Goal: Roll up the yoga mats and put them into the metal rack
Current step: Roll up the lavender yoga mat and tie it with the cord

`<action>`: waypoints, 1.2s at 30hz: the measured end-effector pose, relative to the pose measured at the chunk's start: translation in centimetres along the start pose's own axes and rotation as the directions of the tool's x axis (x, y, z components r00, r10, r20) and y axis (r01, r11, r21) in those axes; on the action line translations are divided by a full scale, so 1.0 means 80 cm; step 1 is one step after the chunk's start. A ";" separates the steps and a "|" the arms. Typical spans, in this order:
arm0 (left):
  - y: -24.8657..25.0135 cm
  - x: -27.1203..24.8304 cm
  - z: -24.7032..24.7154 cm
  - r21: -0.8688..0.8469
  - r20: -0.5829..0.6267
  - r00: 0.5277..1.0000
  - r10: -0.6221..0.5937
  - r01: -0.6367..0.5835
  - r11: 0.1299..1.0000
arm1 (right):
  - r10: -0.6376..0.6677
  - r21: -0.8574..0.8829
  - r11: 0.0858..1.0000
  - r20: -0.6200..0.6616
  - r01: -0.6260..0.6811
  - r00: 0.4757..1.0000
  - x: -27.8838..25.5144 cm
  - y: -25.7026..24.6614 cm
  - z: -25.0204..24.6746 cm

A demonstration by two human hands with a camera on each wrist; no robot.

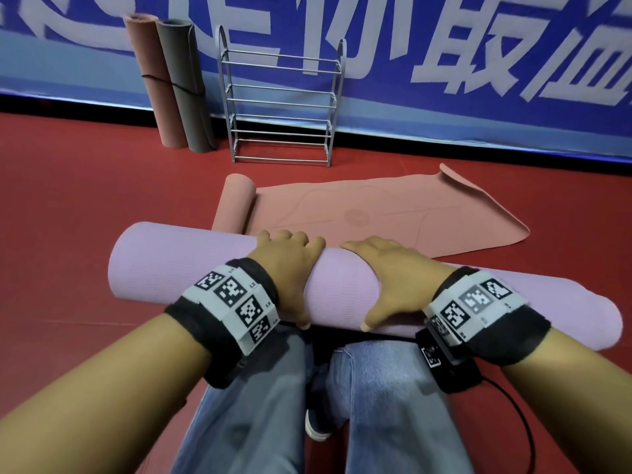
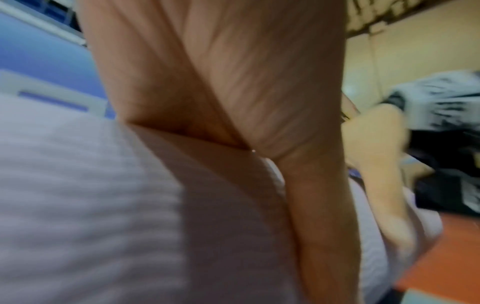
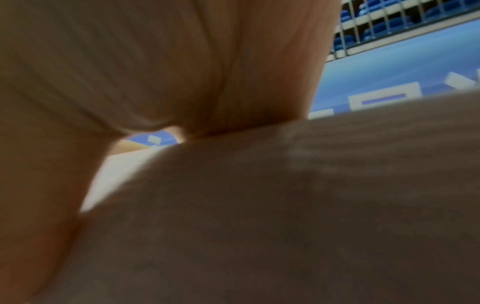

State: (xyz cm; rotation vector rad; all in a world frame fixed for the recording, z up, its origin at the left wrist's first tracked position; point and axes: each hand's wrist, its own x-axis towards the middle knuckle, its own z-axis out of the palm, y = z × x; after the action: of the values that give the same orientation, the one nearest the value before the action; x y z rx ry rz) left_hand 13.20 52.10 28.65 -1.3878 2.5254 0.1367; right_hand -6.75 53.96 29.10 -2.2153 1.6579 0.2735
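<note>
I saw two rolled mats leaning on the banner left of the metal rack. My left hand and right hand each curled over the rolled lilac yoga mat on the floor; beyond lay a half-rolled pink mat.

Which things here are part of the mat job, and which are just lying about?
Part of the job:
lilac mat, rolled, under left hand and right hand
pink mat, partly rolled
metal rack

Lying about:
two rolled mats leaning on the blue banner
</note>
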 end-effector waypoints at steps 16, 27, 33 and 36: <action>0.025 0.007 0.019 0.102 -0.052 0.996 -0.071 0.076 0.992 | 0.067 -0.107 0.991 -0.064 -0.074 0.996 0.014 0.000 0.012; -0.005 0.044 0.009 -0.030 -0.012 1.000 -0.026 0.026 0.999 | 0.107 -0.303 0.940 -0.181 -0.159 0.978 0.009 -0.004 0.051; 0.004 0.037 0.025 0.074 -0.011 0.999 -0.041 0.042 0.996 | 0.099 -0.242 0.959 -0.215 -0.151 0.972 0.020 0.007 0.052; 0.005 0.032 0.034 0.101 -0.045 0.998 -0.053 0.057 0.993 | 0.096 -0.230 0.963 -0.192 -0.140 0.977 0.022 0.007 0.047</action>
State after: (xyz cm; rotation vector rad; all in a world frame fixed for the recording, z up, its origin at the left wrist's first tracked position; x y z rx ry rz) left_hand 12.06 50.80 25.37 -1.4333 2.4872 -0.0323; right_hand -6.55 53.75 24.88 -2.3804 1.9508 0.3319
